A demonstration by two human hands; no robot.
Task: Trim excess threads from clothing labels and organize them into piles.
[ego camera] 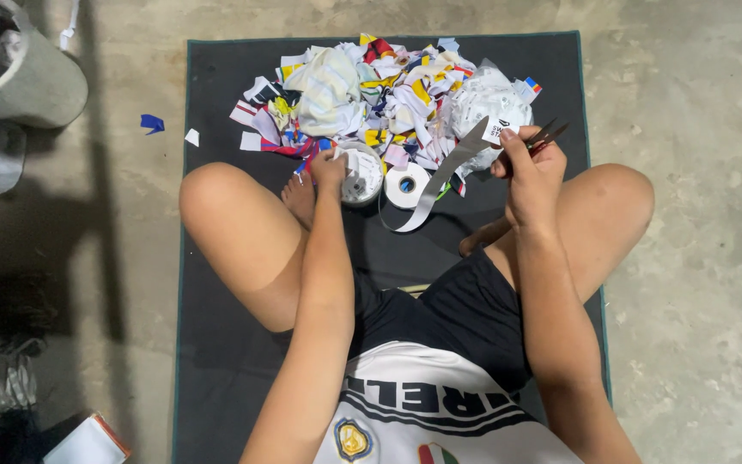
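dark, flat matting [216,361] is covering the rough grey concrete floor [689,258], and a person is sitting cross-legged on it. the right hand [530,167] is pinching a small white label [500,131] at the end of a long grey ribbon strip [440,180] while gripping thin metal scissors [547,135]. the left hand [330,167] is closing around the rim of a small round white container [362,176], just beside a white tape roll [406,185] with a hollow core. behind them, a crumpled heap of multicoloured fabric scraps [380,90] is lying on the mat. a grey bucket [32,82] is standing at the upper left, and a blue scrap [152,123] is lying on the floor.
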